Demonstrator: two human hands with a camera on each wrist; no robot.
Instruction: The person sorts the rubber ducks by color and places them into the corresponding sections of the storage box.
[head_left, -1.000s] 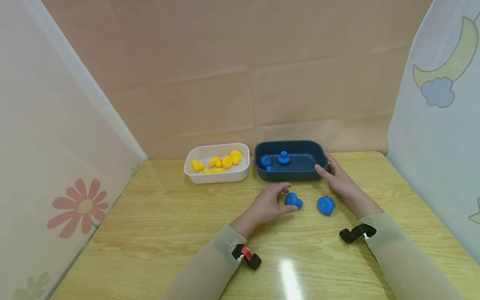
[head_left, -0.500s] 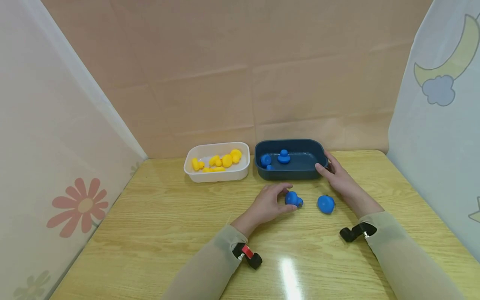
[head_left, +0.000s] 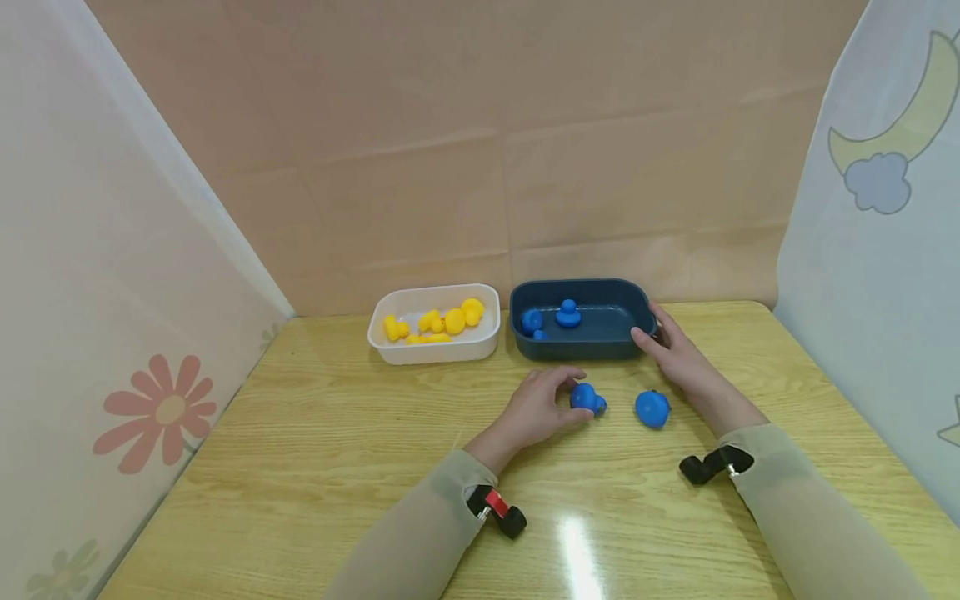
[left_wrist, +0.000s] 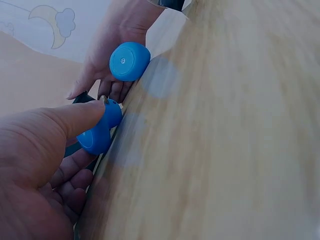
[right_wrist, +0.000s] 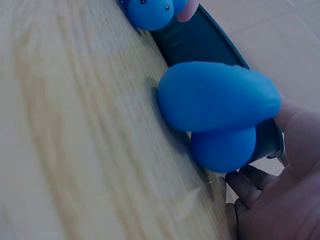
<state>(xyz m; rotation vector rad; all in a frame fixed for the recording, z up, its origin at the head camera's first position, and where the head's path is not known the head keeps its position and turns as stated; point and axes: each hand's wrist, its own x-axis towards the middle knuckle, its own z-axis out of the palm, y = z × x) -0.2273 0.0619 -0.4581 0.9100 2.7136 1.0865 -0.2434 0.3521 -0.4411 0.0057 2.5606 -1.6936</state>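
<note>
A blue rubber duck (head_left: pixel 583 397) lies on its side on the table, with my left hand (head_left: pixel 531 408) around it. My left thumb (left_wrist: pixel 82 117) is against one side of the duck and the fingers are on the other. To its right lies a second blue rubber duck (head_left: pixel 652 409), untouched, its round base facing me. My right hand (head_left: pixel 682 358) holds the right end of a dark blue bin (head_left: pixel 585 350), thumb at the rim; its other fingers are partly hidden. Inside the bin are a blue duck (head_left: pixel 567 314) standing upright and others at the left end.
A white bin (head_left: pixel 438 354) with several yellow rubber ducks (head_left: pixel 454 322) stands left of the dark bin. Behind both bins hangs a plain tan cloth (head_left: pixel 420 167). Patterned sheets close off the left and right sides of the wooden table (head_left: pixel 337 467).
</note>
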